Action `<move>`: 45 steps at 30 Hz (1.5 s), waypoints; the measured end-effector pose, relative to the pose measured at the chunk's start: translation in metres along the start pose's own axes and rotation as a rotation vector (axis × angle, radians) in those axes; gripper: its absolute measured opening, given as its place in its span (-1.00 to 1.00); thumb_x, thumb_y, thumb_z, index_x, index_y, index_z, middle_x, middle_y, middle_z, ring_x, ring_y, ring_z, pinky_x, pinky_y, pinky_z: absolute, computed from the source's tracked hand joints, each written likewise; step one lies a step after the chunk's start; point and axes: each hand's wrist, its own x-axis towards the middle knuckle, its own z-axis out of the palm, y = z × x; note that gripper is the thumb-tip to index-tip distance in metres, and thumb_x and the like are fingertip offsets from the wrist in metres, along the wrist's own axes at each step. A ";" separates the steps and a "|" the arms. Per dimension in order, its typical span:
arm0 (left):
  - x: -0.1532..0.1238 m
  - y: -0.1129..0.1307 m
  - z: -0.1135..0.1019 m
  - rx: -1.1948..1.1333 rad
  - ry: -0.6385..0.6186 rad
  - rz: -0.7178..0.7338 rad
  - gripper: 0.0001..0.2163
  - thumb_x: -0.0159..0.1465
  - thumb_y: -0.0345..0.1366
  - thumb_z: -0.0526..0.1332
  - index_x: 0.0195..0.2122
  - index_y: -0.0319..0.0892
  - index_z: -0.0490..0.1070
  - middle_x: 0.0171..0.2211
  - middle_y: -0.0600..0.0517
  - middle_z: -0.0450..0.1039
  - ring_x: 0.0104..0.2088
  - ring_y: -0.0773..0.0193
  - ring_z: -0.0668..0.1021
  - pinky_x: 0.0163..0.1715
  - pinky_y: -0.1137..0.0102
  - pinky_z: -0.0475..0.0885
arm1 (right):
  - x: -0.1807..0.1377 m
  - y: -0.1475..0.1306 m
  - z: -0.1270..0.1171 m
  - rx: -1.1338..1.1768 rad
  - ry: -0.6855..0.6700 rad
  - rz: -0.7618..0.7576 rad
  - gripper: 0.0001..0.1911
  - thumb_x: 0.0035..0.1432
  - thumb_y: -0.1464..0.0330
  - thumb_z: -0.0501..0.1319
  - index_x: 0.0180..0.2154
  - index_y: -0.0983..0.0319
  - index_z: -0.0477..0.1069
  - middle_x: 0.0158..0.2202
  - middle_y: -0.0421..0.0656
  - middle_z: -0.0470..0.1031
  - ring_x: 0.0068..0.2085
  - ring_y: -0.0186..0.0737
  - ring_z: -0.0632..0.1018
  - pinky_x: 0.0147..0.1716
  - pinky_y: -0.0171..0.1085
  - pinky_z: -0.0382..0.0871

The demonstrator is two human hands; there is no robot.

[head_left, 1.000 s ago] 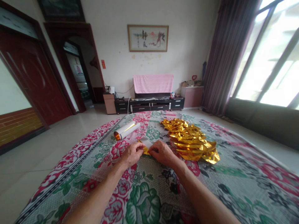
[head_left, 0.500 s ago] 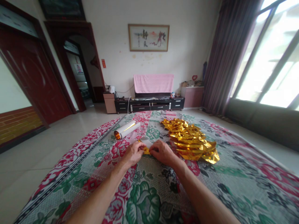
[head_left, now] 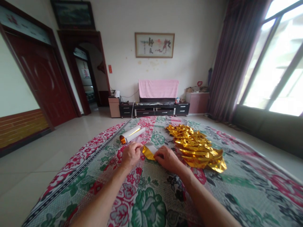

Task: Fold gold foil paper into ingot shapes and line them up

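While a heap of shaped gold pieces point(head_left: 195, 143) looks done, the head view shows one part-folded gold sheet point(head_left: 148, 154) on the surface point(head_left: 239, 164), right hand point(head_left: 167, 157) pinching its edge, left hand point(head_left: 131, 155) bunched beside its corner, grip unclear; a roll point(head_left: 133, 135) seems left.

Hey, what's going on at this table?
A person is working with bare hands on a small gold-and-white sheet lying on the flowered tablecloth. The right hand has its fingers at the sheet's right end; the left hand is at its left end, though whether it touches is hard to tell. Beyond the left hand lies a white roll with a gold inside, and to the right is a pile of shiny gold pieces.
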 end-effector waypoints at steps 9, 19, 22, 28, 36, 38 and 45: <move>0.002 -0.019 0.013 0.054 -0.247 0.245 -0.65 0.12 -0.52 -0.02 -0.16 -0.19 0.46 -0.05 -0.02 0.43 -0.05 0.30 0.46 0.04 0.38 0.31 | -0.002 -0.005 -0.003 -0.042 -0.019 -0.065 -0.80 0.02 0.52 0.09 -0.48 0.25 0.47 -0.45 -0.18 0.41 -0.34 -0.34 0.41 -0.34 -0.40 0.20; 0.003 -0.010 0.007 0.060 -0.305 0.316 -0.72 0.16 -0.49 -0.03 -0.34 -0.19 0.48 -0.31 -0.04 0.44 -0.21 0.27 0.46 -0.10 0.37 0.35 | -0.002 -0.007 -0.005 -0.108 -0.073 -0.057 -0.86 0.06 0.44 0.11 -0.45 0.24 0.45 -0.40 -0.17 0.41 -0.31 -0.33 0.41 -0.29 -0.39 0.23; 0.003 -0.011 0.008 0.077 -0.309 0.336 -0.73 0.12 -0.51 -0.01 -0.35 -0.20 0.48 -0.32 -0.04 0.43 -0.24 0.26 0.45 -0.13 0.37 0.36 | -0.003 -0.004 -0.004 -0.139 -0.067 -0.073 -0.83 0.12 0.44 0.06 -0.41 0.25 0.42 -0.37 -0.15 0.40 -0.28 -0.32 0.41 -0.27 -0.38 0.22; 0.002 -0.006 0.004 0.115 -0.274 0.313 -0.73 0.10 -0.51 0.03 -0.33 -0.16 0.49 -0.32 -0.02 0.43 -0.21 0.23 0.43 -0.09 0.31 0.32 | -0.005 0.002 -0.002 -0.205 -0.029 -0.057 -0.77 0.23 0.41 -0.04 -0.36 0.24 0.36 -0.35 -0.14 0.40 -0.28 -0.31 0.39 -0.24 -0.34 0.21; 0.001 -0.004 0.004 0.079 -0.274 0.351 -0.74 0.18 -0.46 0.01 -0.27 -0.17 0.48 -0.23 -0.02 0.46 -0.19 0.24 0.43 -0.07 0.30 0.31 | -0.005 0.005 0.001 -0.186 -0.002 -0.036 -0.75 0.25 0.41 -0.07 -0.36 0.24 0.35 -0.37 -0.14 0.40 -0.28 -0.31 0.40 -0.23 -0.34 0.21; 0.001 -0.003 0.003 0.098 -0.272 0.356 -0.74 0.23 -0.41 -0.01 -0.25 -0.17 0.48 -0.25 -0.02 0.47 -0.19 0.23 0.43 -0.06 0.30 0.31 | -0.006 0.006 0.001 -0.180 0.009 -0.027 -0.75 0.24 0.41 -0.07 -0.36 0.24 0.35 -0.37 -0.14 0.40 -0.28 -0.31 0.40 -0.23 -0.34 0.22; 0.000 0.007 -0.006 0.150 -0.271 0.402 -0.74 0.24 -0.40 -0.02 -0.34 -0.16 0.48 -0.35 -0.02 0.49 -0.22 0.23 0.47 -0.11 0.30 0.34 | -0.009 0.005 0.001 -0.139 0.049 -0.041 -0.87 0.06 0.49 0.09 -0.36 0.23 0.39 -0.34 -0.14 0.41 -0.24 -0.28 0.42 -0.20 -0.32 0.26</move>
